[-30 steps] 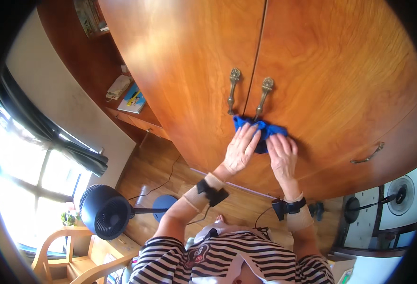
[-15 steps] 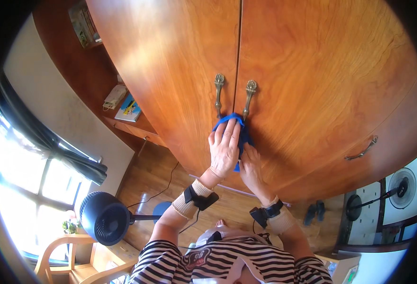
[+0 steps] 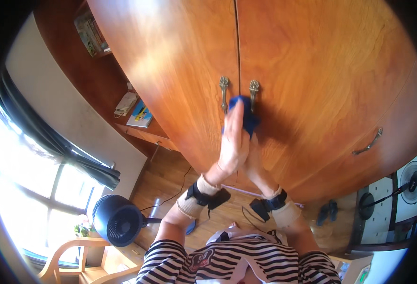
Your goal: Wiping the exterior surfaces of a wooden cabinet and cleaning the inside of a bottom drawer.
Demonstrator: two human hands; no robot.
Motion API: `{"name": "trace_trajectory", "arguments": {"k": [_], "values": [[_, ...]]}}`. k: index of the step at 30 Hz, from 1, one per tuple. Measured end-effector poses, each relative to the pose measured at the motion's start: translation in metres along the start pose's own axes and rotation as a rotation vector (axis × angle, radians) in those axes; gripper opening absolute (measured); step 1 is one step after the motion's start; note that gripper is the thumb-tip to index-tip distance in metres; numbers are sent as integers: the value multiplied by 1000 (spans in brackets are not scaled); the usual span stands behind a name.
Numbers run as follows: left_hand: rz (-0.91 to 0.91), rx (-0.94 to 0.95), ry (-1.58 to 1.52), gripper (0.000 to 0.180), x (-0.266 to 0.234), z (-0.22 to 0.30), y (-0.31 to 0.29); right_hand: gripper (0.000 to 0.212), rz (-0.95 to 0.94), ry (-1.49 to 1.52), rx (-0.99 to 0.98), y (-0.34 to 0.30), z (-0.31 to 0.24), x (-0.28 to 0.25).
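Note:
A crumpled blue cloth (image 3: 250, 120) is against the front of a glossy wooden cabinet (image 3: 308, 71), just below and between two ornate bronze-coloured handles. My left hand (image 3: 234, 144) is closed on the cloth, its fingers together and pointing up between the left handle (image 3: 224, 92) and the right handle (image 3: 254, 92). Close beside it, my right hand (image 3: 252, 158) is at the cloth's lower part; its fingertips are mostly hidden by the cloth and the left hand. The cloth overlaps the lower end of the right handle.
Lower right on the cabinet is another curved handle (image 3: 368, 142). Open shelves (image 3: 118, 102) with books stand to the left. A dark fan (image 3: 118, 220) and a wooden armchair (image 3: 71, 258) are near the window. Dark slippers (image 3: 327, 212) and a standing fan (image 3: 393, 191) are at right.
Both hands and the cloth have moved up, to between the handles. My left hand has turned edge-on, and the cloth is more bunched up. The view has shifted slightly.

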State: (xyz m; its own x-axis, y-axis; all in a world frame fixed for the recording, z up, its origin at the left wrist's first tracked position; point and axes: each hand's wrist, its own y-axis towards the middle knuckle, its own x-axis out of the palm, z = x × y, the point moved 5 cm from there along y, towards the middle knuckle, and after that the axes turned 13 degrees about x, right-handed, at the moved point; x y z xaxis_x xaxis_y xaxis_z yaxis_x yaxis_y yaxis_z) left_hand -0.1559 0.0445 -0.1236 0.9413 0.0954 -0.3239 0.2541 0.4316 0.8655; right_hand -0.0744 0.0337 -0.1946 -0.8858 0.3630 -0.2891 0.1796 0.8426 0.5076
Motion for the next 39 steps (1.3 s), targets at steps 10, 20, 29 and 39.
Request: {"name": "trace_trajectory", "arguments": {"k": [10,20,29,39], "values": [[-36,-51,-28,64,-20,9,37,41,46,228,81,24,-35,6],[82,72,40,56,-25,18,63,43,47,-30,48,38,-51,-3],[101,331,148,49,-59,45,154,37,71,142,6,90,-142,-23],[-92,-104,82,52,32,-61,-127,23,-176,-298,113,-74,105,39]]}}
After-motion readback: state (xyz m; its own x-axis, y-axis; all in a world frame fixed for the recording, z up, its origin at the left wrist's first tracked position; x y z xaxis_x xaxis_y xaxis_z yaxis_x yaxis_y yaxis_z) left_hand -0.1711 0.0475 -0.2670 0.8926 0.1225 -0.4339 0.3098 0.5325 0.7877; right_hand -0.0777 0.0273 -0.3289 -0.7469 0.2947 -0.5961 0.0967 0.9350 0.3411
